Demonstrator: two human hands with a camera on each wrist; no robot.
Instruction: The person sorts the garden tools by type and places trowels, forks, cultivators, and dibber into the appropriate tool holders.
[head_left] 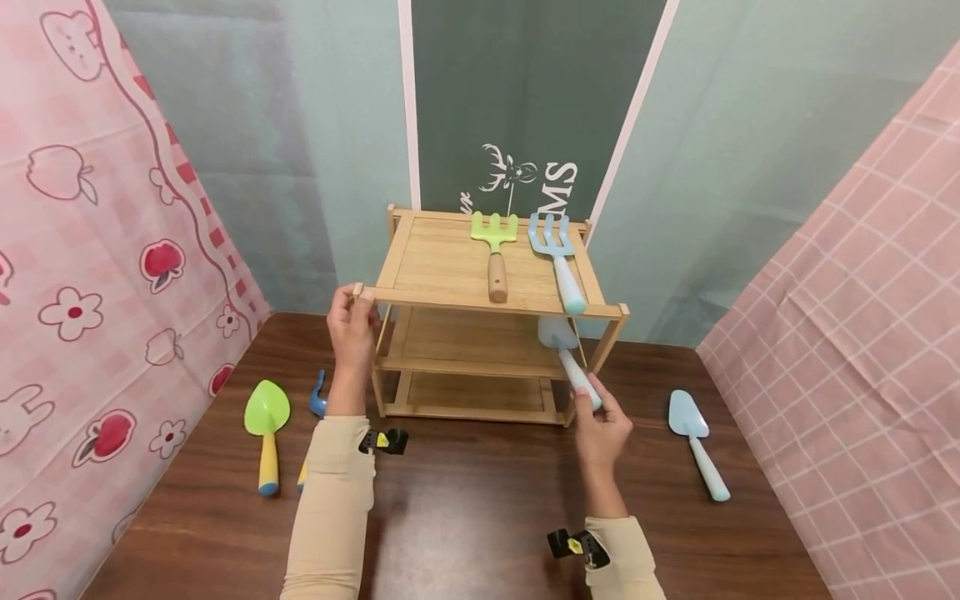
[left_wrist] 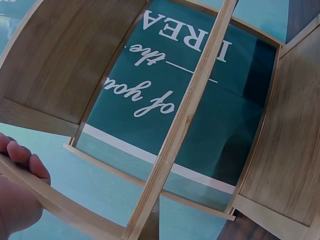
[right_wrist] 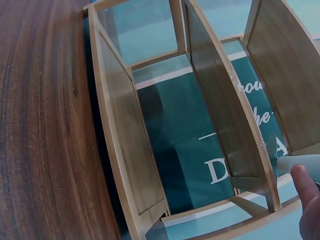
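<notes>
A three-tier wooden shelf (head_left: 450,271) stands at the back of the table. My left hand (head_left: 352,325) grips the front left corner of its top tier; in the left wrist view the fingers (left_wrist: 37,167) wrap over the wooden bar. My right hand (head_left: 602,425) pinches the pale handle of a light blue trowel (head_left: 577,371), whose blade reaches in over the middle tier at the right end. In the right wrist view, the trowel's blade (right_wrist: 272,150) shows beside the middle board's edge. On the top tier lie a green hand fork (head_left: 496,250) and a light blue hand fork (head_left: 558,262).
A green trowel with a yellow handle (head_left: 266,433) lies on the table (head_left: 465,517) at left. Beside it, a blue-headed tool (head_left: 318,400) is partly hidden by my left arm. Another light blue trowel (head_left: 697,442) lies at right. Patterned cloths hang on both sides.
</notes>
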